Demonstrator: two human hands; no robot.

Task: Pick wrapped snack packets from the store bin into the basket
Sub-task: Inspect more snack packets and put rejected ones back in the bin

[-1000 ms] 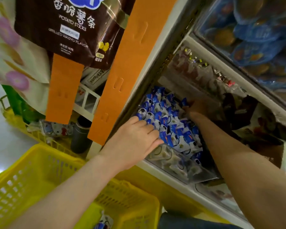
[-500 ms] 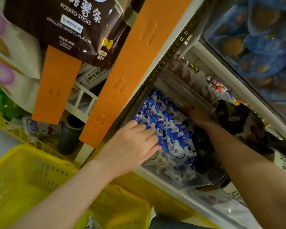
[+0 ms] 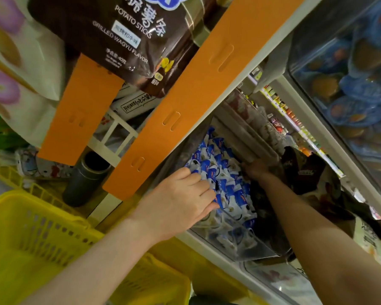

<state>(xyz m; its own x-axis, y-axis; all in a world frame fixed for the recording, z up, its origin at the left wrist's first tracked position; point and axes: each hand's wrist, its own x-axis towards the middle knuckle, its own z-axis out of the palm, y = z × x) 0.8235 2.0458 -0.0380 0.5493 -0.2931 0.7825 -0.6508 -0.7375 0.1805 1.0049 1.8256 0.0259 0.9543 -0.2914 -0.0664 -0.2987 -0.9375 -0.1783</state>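
Inside a clear plastic store bin (image 3: 240, 243) on the shelf lies a heap of small blue-and-white wrapped snack packets (image 3: 224, 172), filling it from the near wall to the shadowed far end. The left hand (image 3: 180, 201) rests on the near side of the heap, knuckles up, its fingers (image 3: 207, 190) bent with the tips dipping among the packets; whether they have pinched one I cannot tell. The right hand (image 3: 254, 168) reaches to the far end of the same bin, in deep shadow, its fingers hidden, so its grasp cannot be told either. Below and to the left stands a yellow slotted plastic basket (image 3: 31, 227), well apart from both hands. A long orange display strip (image 3: 185, 106) runs diagonally just beside the bin, with a brown bag of potato sticks (image 3: 123, 40) hanging above it and a dark grey cylinder (image 3: 86, 181) at its foot. Brown-and-white bags (image 3: 306, 172) crowd the right side of the bin.
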